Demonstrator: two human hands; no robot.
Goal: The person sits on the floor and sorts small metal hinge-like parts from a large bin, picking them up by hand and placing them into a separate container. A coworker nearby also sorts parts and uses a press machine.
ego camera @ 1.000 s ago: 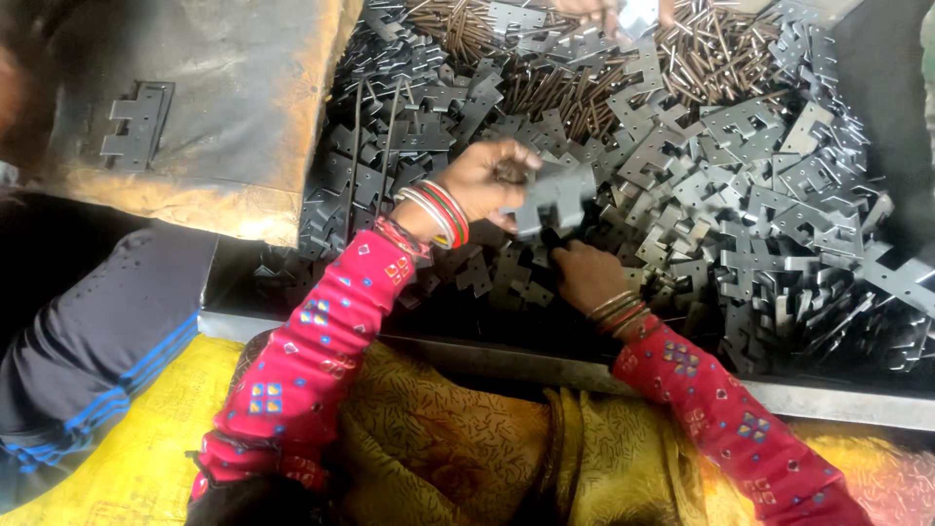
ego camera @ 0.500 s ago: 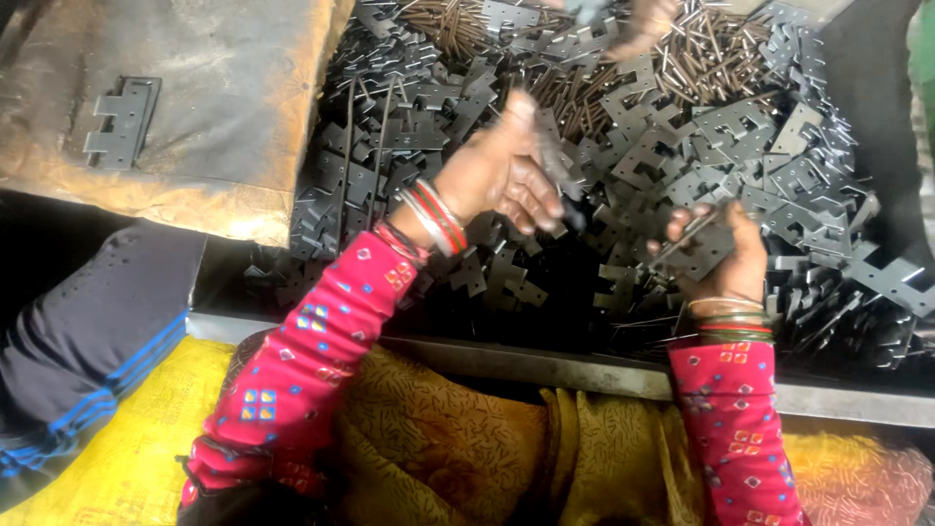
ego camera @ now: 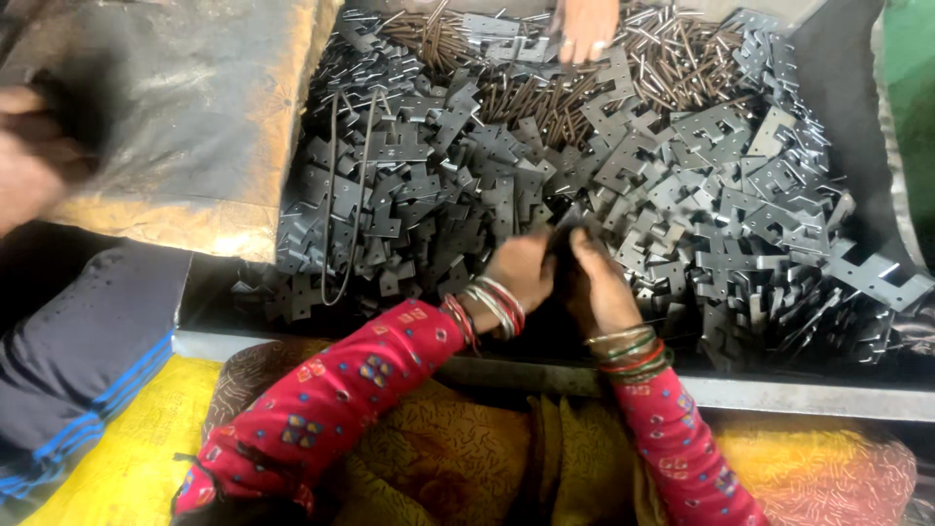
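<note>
A big heap of flat grey stamped metal plates (ego camera: 682,175) fills the tray in front of me. My left hand (ego camera: 521,273) and my right hand (ego camera: 596,287) are pressed together at the near edge of the heap. Their fingers close around a dark metal plate (ego camera: 567,234) held between them, and most of it is hidden by the fingers. Both wrists carry bangles, and the sleeves are red with a pattern.
Thin metal rods (ego camera: 672,49) lie at the back of the heap, where another person's hand (ego camera: 584,24) reaches in. A worn sack (ego camera: 185,107) covers the left side, with a blurred hand (ego camera: 24,161) beside it. A wire loop (ego camera: 341,195) rests on the plates. The tray's steel rim (ego camera: 799,397) runs along the front.
My hands were apart over the heap, the right one off to the right. Both have come back toward me and met at the near edge around one plate.
</note>
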